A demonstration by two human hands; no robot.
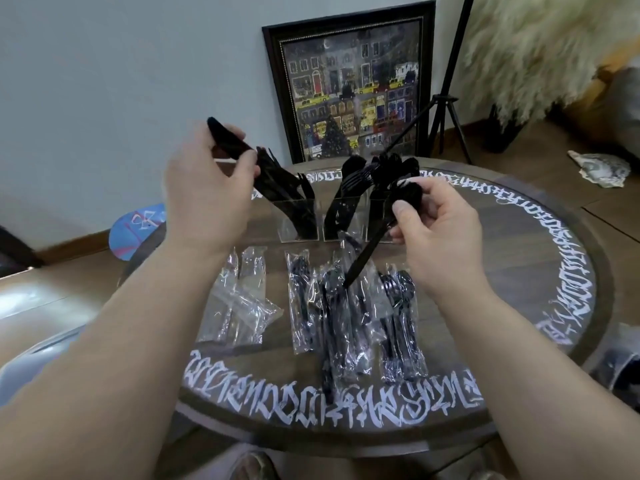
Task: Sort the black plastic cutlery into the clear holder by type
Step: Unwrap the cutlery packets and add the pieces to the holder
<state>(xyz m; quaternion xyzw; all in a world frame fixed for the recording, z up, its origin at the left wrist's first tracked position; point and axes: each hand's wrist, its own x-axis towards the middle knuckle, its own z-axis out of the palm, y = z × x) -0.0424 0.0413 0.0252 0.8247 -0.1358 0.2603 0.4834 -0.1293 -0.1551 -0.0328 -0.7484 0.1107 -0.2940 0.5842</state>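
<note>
A clear three-compartment holder (300, 233) stands at the far middle of the round table, with black knives in its left cell, forks (353, 174) in the middle and spoons (398, 166) on the right. My left hand (207, 188) pinches a black knife (230, 142) above the left cell, its blade slanting down among the other knives. My right hand (433, 223) holds a black spoon (370, 244) by its bowl, handle pointing down at the packets. Several clear-wrapped cutlery packets (346, 313) lie in front of the holder.
Empty clear wrappers (239, 299) lie left of the packets. The round wooden table (519, 271) has a white lettered ring. A framed picture (356, 81) leans on the wall behind, a black tripod (446, 98) stands to its right, and a blue disc (138, 226) lies on the floor at left.
</note>
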